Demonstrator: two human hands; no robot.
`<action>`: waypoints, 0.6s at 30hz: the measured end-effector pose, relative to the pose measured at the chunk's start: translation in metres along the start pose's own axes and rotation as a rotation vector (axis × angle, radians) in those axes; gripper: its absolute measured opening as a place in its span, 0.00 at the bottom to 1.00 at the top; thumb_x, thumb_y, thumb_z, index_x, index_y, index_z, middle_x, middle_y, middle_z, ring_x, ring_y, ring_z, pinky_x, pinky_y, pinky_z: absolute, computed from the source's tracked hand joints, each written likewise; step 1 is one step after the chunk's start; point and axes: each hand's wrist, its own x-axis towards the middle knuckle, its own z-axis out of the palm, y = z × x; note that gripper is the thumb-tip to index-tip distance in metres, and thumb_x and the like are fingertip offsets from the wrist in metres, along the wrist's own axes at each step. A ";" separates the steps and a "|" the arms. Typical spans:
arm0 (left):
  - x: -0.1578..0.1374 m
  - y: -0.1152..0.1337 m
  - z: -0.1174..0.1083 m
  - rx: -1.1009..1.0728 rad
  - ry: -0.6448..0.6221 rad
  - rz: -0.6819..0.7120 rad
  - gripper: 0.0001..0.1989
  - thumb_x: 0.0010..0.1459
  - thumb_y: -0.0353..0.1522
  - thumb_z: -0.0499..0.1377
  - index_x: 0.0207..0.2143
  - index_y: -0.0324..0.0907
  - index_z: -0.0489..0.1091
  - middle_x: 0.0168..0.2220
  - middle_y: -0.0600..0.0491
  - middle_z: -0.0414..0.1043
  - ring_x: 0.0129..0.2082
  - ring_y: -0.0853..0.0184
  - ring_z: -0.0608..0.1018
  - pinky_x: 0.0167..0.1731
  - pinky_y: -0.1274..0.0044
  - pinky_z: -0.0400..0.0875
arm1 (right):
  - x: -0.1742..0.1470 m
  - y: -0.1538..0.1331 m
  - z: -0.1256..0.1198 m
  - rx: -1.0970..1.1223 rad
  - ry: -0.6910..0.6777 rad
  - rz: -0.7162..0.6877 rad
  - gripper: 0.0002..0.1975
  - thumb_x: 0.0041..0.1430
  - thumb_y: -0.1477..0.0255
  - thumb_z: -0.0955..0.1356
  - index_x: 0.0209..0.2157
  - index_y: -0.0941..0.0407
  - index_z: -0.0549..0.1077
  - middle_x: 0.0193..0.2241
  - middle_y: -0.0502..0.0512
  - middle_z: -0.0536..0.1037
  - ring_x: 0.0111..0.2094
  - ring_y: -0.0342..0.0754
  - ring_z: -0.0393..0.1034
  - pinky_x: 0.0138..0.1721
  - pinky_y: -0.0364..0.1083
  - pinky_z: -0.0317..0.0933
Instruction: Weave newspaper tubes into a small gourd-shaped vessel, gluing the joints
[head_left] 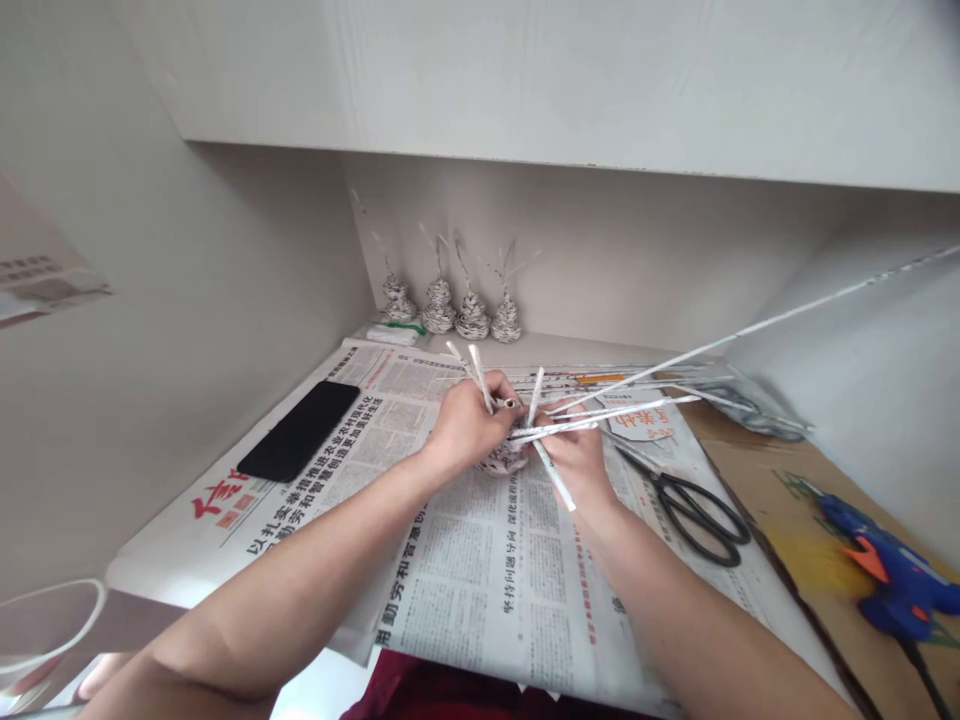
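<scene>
Between my two hands sits a small round weave of rolled newspaper strips, with several paper strips sticking out of it. My left hand is closed on its left side, thumb and fingers pinching near the strip ends at the top. From the right, my right hand grips the paper strips close to the weave. One long strip runs from there up to the right edge of the view. The fingertips of my right hand are partly hidden by the strips.
Newspaper covers the table. A black phone lies left; black-handled scissors lie right. A blue glue gun rests on cardboard. Several woven gourd shapes stand by the back wall, below an overhanging white panel.
</scene>
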 end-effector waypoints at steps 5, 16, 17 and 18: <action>0.000 0.002 -0.002 0.027 -0.010 0.001 0.04 0.48 0.28 0.62 0.29 0.43 0.71 0.29 0.56 0.76 0.30 0.67 0.76 0.32 0.77 0.67 | -0.001 0.000 0.003 0.098 0.002 0.063 0.11 0.41 0.69 0.74 0.26 0.55 0.69 0.20 0.46 0.73 0.21 0.44 0.67 0.24 0.44 0.62; 0.003 -0.004 0.000 -0.038 0.021 -0.045 0.11 0.47 0.24 0.61 0.34 0.44 0.74 0.31 0.57 0.78 0.32 0.67 0.79 0.35 0.77 0.71 | -0.006 -0.007 0.007 0.251 -0.044 0.105 0.13 0.38 0.70 0.77 0.26 0.57 0.73 0.20 0.47 0.75 0.18 0.42 0.67 0.20 0.42 0.62; 0.003 -0.003 -0.001 -0.032 0.008 -0.053 0.10 0.47 0.25 0.62 0.33 0.44 0.75 0.30 0.57 0.78 0.31 0.68 0.79 0.34 0.77 0.71 | -0.005 -0.006 0.006 0.245 -0.042 0.097 0.14 0.37 0.69 0.77 0.26 0.57 0.73 0.19 0.47 0.75 0.18 0.42 0.67 0.19 0.42 0.62; 0.004 -0.003 -0.002 -0.024 -0.004 -0.059 0.09 0.47 0.25 0.62 0.32 0.44 0.76 0.30 0.57 0.79 0.31 0.68 0.79 0.34 0.77 0.70 | -0.005 -0.004 0.005 0.240 -0.041 0.095 0.14 0.38 0.68 0.77 0.25 0.57 0.72 0.19 0.47 0.75 0.18 0.42 0.67 0.19 0.42 0.62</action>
